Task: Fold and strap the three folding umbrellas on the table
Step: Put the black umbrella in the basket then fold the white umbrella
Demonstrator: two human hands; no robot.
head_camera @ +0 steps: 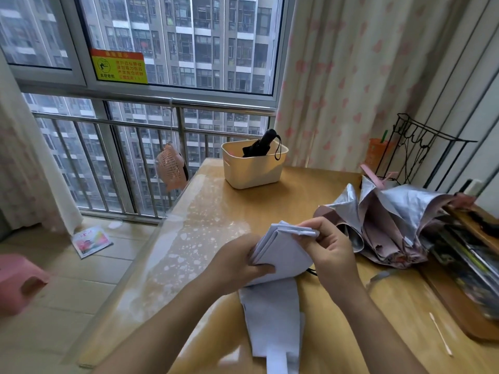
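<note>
1. Fabric of the pale umbrella (280, 255) is bunched between our hands, held above the near part of the table (216, 211). Its lower end hangs down toward us over the tabletop.
2. Our left hand (237, 265) grips the folded canopy from the left, with the thumb curled across its front.
3. Our right hand (330, 249) pinches the top folds between thumb and fingertips.
4. Just right of that hand, the silver-and-pink umbrella (391, 220) lies on the table, collapsed but loose, its panels splayed.
5. At the far end a cream basket (251, 174) stands on the table. The black umbrella (260, 147) leans inside it, rolled, handle up, its wrist cord hanging over the rim.
6. Along the right edge a wooden tray (442, 295) holds a jumble we cannot make out, and a cotton swab (440, 333) lies just beside it.
7. Bare tabletop stretches between the basket and our hands. The table's left edge runs diagonally from near the basket toward the near left. On the floor beyond it sit a pink stool (19, 279) and a booklet (91, 240).
</note>
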